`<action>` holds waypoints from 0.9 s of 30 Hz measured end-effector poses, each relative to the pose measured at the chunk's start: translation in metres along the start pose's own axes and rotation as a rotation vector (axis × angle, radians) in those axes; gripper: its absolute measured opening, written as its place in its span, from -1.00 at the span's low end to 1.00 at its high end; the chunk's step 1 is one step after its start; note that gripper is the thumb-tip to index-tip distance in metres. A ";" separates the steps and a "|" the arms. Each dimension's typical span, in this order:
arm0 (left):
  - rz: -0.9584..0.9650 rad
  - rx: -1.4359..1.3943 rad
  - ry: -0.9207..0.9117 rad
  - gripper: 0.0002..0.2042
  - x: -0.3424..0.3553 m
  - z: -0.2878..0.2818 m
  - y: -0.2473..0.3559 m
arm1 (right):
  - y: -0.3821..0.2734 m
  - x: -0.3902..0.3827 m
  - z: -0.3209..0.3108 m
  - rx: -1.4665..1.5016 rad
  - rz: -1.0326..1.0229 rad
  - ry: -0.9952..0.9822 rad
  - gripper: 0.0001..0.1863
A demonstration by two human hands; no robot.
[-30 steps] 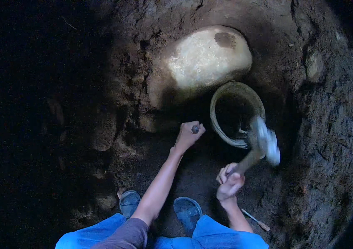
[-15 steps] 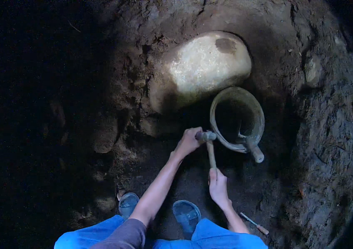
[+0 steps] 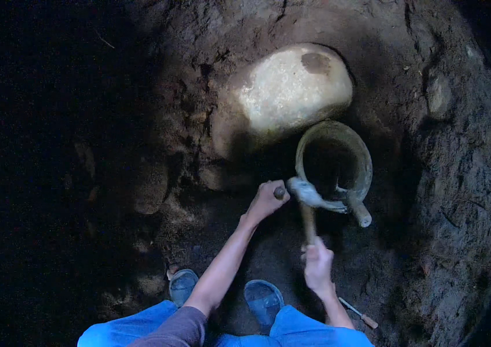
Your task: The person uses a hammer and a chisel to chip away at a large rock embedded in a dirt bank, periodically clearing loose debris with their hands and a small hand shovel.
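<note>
Two grips, both closed. Left hand was wrapped around a grey round-ended rod; right hand was clenched on a wooden-handled, grey-headed hammer, blurred, just right of the rod. Round grey open-topped bucket sat right of the rod, smooth pale boulder on its far side. Thin wooden-gripped metal tool lay near right on dark earth floor.

Lighting: dim; a pool falls brightest on the pale boulder. Shadow: fills the bucket; left side sinks to grainy near-black. Blur: motion softens the hammer and right hand. Edge: dark vignette curves down the right.
</note>
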State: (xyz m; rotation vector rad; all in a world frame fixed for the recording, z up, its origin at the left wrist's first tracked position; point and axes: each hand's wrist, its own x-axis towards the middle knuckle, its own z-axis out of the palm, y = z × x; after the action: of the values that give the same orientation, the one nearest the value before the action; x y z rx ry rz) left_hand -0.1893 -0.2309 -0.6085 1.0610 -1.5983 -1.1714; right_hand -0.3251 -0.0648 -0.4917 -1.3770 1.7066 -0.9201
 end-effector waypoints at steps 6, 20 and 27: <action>-0.047 0.068 -0.126 -0.85 0.003 0.002 -0.011 | 0.032 0.006 0.021 -0.132 0.114 -0.032 -0.74; -0.043 0.168 -0.121 -0.85 -0.004 -0.004 -0.012 | 0.030 -0.007 0.010 -0.124 0.007 0.039 -0.95; -0.026 0.131 -0.108 -0.85 0.003 0.013 -0.009 | 0.076 -0.010 0.026 -0.063 0.070 0.168 -0.61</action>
State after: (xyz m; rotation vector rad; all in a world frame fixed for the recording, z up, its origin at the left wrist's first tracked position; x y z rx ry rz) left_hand -0.2012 -0.2329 -0.6192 1.1214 -1.7704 -1.1717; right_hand -0.3353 -0.0439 -0.5694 -1.3016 1.9121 -0.9731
